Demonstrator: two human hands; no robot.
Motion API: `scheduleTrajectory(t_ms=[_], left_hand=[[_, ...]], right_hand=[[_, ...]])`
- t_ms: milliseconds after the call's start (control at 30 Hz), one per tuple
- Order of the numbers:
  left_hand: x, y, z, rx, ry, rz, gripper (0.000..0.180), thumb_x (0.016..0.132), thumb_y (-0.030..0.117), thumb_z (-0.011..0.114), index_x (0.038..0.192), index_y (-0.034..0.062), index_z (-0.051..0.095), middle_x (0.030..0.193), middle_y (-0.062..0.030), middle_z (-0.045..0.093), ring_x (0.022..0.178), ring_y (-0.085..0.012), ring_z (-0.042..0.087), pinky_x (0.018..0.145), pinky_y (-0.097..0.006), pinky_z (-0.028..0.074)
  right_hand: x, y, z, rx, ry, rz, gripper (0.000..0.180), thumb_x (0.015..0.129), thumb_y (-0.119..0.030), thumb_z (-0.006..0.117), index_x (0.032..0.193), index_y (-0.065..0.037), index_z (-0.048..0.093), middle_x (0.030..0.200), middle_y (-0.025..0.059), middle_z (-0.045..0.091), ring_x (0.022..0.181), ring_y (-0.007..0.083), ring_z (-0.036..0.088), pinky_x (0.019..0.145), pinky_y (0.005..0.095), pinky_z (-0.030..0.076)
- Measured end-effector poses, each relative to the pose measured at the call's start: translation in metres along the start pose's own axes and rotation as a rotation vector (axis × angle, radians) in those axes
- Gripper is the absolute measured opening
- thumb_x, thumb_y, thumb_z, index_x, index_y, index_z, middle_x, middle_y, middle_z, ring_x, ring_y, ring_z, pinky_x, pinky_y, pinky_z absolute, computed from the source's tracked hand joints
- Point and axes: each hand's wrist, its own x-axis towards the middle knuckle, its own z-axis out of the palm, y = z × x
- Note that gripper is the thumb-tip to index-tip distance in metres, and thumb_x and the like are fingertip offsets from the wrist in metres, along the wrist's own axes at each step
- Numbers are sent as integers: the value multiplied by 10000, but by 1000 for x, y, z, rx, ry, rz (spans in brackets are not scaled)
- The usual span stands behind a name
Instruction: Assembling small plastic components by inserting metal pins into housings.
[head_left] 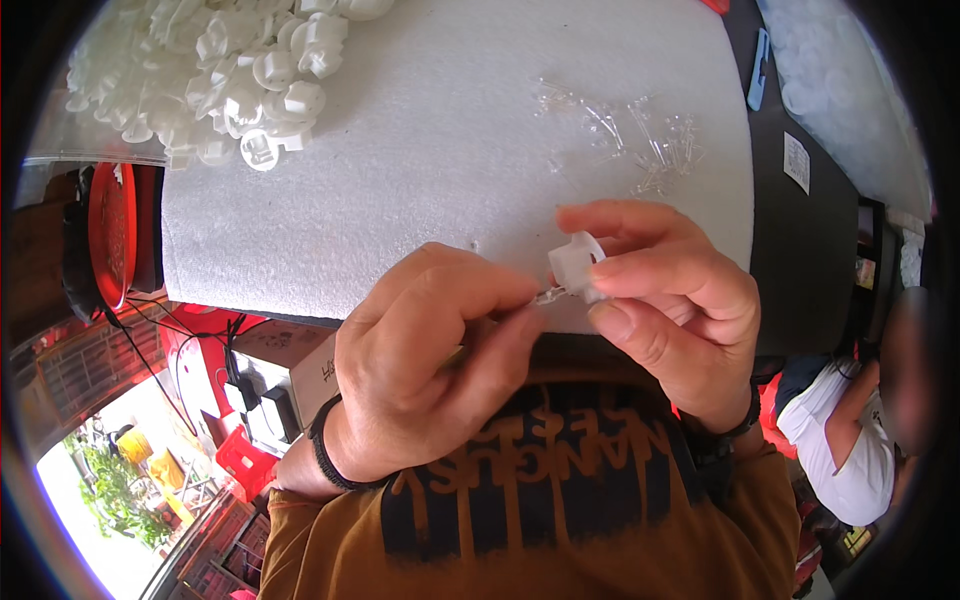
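Observation:
Between the fingertips and thumb of my right hand (680, 300) is a small white translucent plastic cap-like part (572, 264) with a slot in its side. My left hand (430, 350) pinches a tiny clear plastic piece (549, 295) right at the lower edge of that white part; whether it goes inside cannot be made out. Both hands are close together above the near edge of the white foam sheet (400, 200). Beyond my right hand, several thin clear plastic pins (660, 150) lie scattered on the foam.
A heap of white plastic parts (250, 70) covers the far left. At the far right are a bag of white parts (845, 80) and a light-blue tool (759, 70). A red round tray (113, 235) stands at left. Another person (845, 440) sits at right.

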Motion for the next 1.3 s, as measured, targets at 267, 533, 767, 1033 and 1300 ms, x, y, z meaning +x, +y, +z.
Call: scheduleTrajectory(t_ms=[267, 533, 767, 1033, 1300], left_hand=[[0, 2, 4, 138, 22, 152, 180, 695, -80, 676, 832, 5, 595, 677, -89, 553, 525, -190, 551, 441, -278, 415], [6, 2, 8, 241, 8, 177, 195, 706, -45, 674, 872, 4, 584, 699, -90, 554, 553, -197, 542, 493, -282, 431], [5, 4, 5, 126, -117, -77, 248, 726, -4, 676, 956, 0, 584, 723, -97, 569, 553, -193, 550, 478, -280, 434], [8, 7, -3, 139, -184, -72, 147, 751, -9, 642, 890, -21, 594, 726, -112, 572, 601, -226, 583, 521, -292, 456], [11, -12, -2, 20, -164, 14, 123, 755, -5, 639, 872, -6, 599, 726, -122, 566, 630, -271, 568, 552, -321, 449]], right_hand=[[-4, -3, 3, 146, -25, 87, 211, 796, 41, 625, 1001, -9, 616, 1209, 218, 512, 974, 155, 555, 849, 278, 437], [2, -12, 0, 59, 11, 137, 195, 802, 52, 610, 987, -2, 641, 1200, 209, 530, 972, 154, 555, 818, 265, 440], [7, -49, -42, -204, 240, -143, 229, 843, -31, 554, 1062, 17, 597, 1114, 245, 559, 870, 230, 613, 784, 343, 488], [45, -119, -149, -1194, 885, -124, 688, 847, -198, 598, 1375, 62, 242, 1329, 204, 404, 1206, 287, 428, 1012, 325, 313], [59, -73, -38, -996, 294, -208, 799, 771, -186, 611, 1409, 31, 183, 1440, 171, 262, 1343, 253, 232, 1088, 383, 123]])
